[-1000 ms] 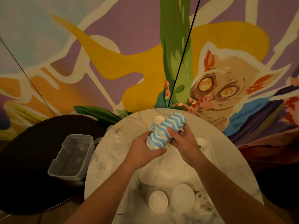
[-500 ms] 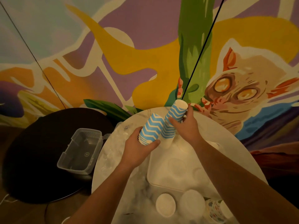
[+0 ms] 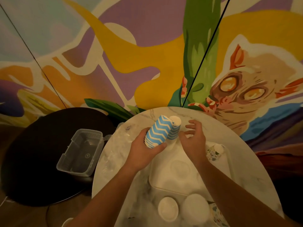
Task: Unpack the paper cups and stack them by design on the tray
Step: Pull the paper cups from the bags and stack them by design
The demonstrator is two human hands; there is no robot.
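Chevron cups split between a held stack and one standing on the tray

The blue chevron stack (image 3: 158, 133) lay tilted, its long axis running far-right, gripped in the left hand (image 3: 144, 151); just right of it a matching cup (image 3: 175, 128) stood base up at the white tray's (image 3: 164, 182) far-left corner. The right hand (image 3: 194, 140) hovered beside that cup, fingers loosely spread, holding nothing.
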